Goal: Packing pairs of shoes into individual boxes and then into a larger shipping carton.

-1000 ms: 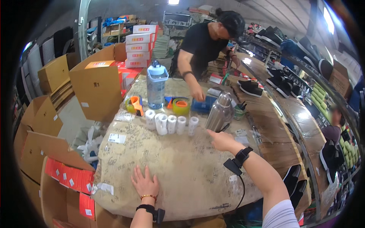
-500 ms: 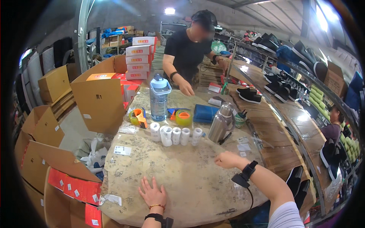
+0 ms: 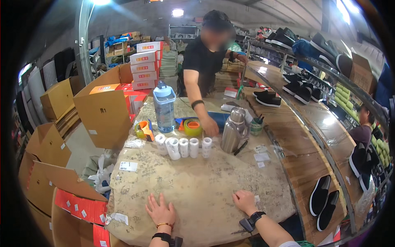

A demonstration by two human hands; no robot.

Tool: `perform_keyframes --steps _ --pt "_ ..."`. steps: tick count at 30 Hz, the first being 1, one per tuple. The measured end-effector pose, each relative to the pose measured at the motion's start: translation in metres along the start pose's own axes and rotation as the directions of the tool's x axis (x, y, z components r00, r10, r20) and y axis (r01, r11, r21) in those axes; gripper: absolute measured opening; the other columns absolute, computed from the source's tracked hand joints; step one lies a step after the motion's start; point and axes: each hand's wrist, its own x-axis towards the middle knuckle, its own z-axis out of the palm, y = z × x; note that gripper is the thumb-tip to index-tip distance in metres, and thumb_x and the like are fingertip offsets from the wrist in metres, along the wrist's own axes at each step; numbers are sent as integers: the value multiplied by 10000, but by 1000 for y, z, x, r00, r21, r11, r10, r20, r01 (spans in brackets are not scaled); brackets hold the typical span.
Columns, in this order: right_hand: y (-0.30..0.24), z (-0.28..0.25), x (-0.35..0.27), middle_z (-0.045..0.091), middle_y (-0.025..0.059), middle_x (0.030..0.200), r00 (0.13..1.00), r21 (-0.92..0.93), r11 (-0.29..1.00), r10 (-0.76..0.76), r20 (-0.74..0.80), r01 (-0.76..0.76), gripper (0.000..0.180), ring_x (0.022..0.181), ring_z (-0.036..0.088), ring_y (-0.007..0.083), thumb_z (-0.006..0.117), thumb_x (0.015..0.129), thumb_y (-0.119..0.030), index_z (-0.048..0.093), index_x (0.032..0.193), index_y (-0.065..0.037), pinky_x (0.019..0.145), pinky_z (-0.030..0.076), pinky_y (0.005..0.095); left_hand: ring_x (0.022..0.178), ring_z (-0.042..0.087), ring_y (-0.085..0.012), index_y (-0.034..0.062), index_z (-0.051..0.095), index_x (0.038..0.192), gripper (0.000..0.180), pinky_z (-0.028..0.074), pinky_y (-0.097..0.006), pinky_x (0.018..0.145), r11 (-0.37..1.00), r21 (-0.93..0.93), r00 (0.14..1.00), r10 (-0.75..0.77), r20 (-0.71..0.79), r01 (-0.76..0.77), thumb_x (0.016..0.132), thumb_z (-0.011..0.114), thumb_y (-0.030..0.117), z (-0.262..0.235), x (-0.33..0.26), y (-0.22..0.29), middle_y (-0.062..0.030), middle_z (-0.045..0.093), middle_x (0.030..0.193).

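Observation:
My left hand (image 3: 161, 212) lies flat on the paper-covered table (image 3: 197, 185), fingers spread, with nothing in it. To its right, my right hand (image 3: 245, 201) rests on the table with its fingers curled in and no object showing in them. A small white label (image 3: 257, 199) is beside its knuckles. Beyond both hands, several white label rolls (image 3: 184, 147) stand in a row. A co-worker's hand (image 3: 210, 126) reaches down just behind the rightmost roll. Right of the rolls stands a steel thermos (image 3: 233, 133), with a dark pen (image 3: 241, 147) by its base.
A blue water bottle (image 3: 164, 108) and tape dispensers (image 3: 192, 126) stand behind the rolls. Open cartons (image 3: 101, 117) crowd the left side, with stacked shoe boxes (image 3: 144, 67) behind. Black shoes (image 3: 320, 195) sit on the wooden rack at right. A pen cup (image 3: 256, 125) is beside the thermos.
My right hand has come down and nearer to me, onto the table. The co-worker's hand has moved forward to the label rolls. My left hand stays flat.

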Motion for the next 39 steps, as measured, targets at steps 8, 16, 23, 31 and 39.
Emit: perform_keyframes --steps 8,16,23,31,39 --pt "0 0 -2 565 97 607 998 70 997 -3 -56 7 195 573 561 299 637 768 -161 565 609 -73 520 442 389 1402 167 -293 172 418 1376 586 124 -504 1117 1000 11 1000 -9 12 9 846 534 394 1 1 2 -175 253 1485" --pt "-3 -3 1 562 103 607 999 47 999 6 -45 -4 203 579 562 305 636 769 -165 562 610 -63 530 445 399 1387 195 -323 137 432 1361 586 150 -522 1105 1000 -4 1000 8 -26 -8 835 549 368 3 0 -2 -191 264 1469" --pt "-6 0 -2 553 104 606 1000 51 999 7 -4 -7 215 578 554 310 631 776 -165 553 609 -56 533 436 400 1389 187 -329 137 426 1366 589 141 -526 1106 1000 6 1000 26 -11 -26 848 532 394 4 -2 -6 -199 257 1473" --pt "-4 2 -1 547 106 619 1000 29 1000 10 0 -10 205 591 548 315 630 785 -169 558 633 -53 533 427 410 1392 177 -326 148 421 1372 582 134 -540 1103 999 14 999 39 -6 -39 859 516 407 2 -1 -6 -176 259 1480" --pt "-1 5 2 539 123 723 1000 23 1000 18 26 -18 174 697 531 334 635 777 -166 564 665 -53 615 423 429 1393 171 -334 150 412 1380 593 121 -581 1086 996 37 996 84 43 -86 858 516 413 3 -1 -9 -177 250 1483"
